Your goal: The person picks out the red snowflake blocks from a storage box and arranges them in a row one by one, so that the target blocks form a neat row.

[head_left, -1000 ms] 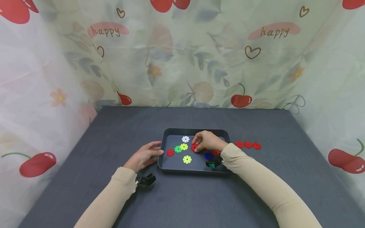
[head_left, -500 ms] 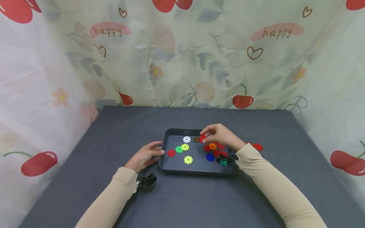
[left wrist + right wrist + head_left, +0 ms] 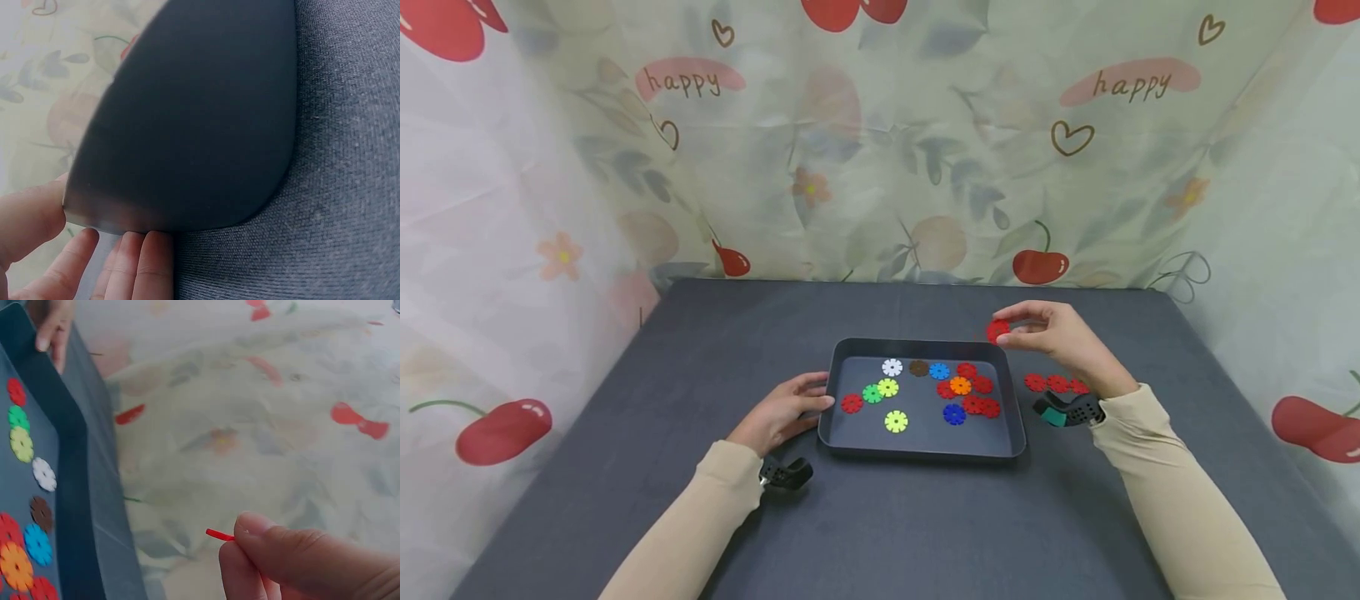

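Note:
My right hand (image 3: 1056, 333) pinches a red notched plastic disc (image 3: 997, 332) between thumb and fingers, raised beyond the tray's far right corner. In the right wrist view this disc (image 3: 219, 534) shows edge-on. My left hand (image 3: 786, 410) holds the left end of a dark rectangular tray (image 3: 917, 455), thumb at the rim and fingers against the outer wall (image 3: 194, 125). Inside the tray lie a white disc (image 3: 892, 367), a brown disc (image 3: 919, 367), a light blue disc (image 3: 939, 371), an orange disc (image 3: 960, 385), a dark blue disc (image 3: 954, 414), and several red, yellow and green ones.
Right of the tray, three red discs (image 3: 1057, 383) lie in a row on the dark grey tabletop (image 3: 895, 517), partly below my right hand. A patterned curtain (image 3: 880, 167) hangs behind the table and along both sides.
My right hand has lifted a red disc out of the tray and carried it right and away, past the far right corner. The left hand stays at the tray.

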Demonstrator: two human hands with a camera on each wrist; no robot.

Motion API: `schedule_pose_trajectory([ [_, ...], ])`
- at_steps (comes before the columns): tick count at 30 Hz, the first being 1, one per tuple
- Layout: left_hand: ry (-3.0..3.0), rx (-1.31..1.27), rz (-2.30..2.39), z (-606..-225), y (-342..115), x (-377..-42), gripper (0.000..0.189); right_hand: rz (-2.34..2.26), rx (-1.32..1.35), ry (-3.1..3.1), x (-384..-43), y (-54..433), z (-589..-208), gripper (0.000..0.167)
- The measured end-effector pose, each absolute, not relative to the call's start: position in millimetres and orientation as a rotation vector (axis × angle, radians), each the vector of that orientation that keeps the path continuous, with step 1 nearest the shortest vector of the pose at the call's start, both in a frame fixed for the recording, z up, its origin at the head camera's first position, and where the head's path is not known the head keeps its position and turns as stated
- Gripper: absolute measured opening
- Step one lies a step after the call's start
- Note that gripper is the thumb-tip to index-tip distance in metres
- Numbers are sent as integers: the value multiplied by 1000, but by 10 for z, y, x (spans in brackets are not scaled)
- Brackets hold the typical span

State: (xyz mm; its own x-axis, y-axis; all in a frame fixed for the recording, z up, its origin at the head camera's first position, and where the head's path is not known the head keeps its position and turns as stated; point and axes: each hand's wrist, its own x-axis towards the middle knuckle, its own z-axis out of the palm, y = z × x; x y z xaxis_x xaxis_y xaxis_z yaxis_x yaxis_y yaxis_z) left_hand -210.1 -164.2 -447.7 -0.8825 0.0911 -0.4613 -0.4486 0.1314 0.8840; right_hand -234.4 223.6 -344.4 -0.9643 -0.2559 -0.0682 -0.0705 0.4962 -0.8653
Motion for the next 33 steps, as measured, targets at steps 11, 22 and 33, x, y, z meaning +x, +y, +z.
schedule_pose_trajectory([
  [11,1988,-301,1845,-4485,-1640,-2102,62,-1719,-149,2577,-2210,2835,-3485,52],
  [22,2012,-300,1827,-4491,-1647,-2101,61,-1699,24,2650,-2179,3379,-3795,53],
  [33,2011,-310,1810,-4487,-1656,-2100,60,-1516,123,2557,-2172,3726,-4238,69],
])
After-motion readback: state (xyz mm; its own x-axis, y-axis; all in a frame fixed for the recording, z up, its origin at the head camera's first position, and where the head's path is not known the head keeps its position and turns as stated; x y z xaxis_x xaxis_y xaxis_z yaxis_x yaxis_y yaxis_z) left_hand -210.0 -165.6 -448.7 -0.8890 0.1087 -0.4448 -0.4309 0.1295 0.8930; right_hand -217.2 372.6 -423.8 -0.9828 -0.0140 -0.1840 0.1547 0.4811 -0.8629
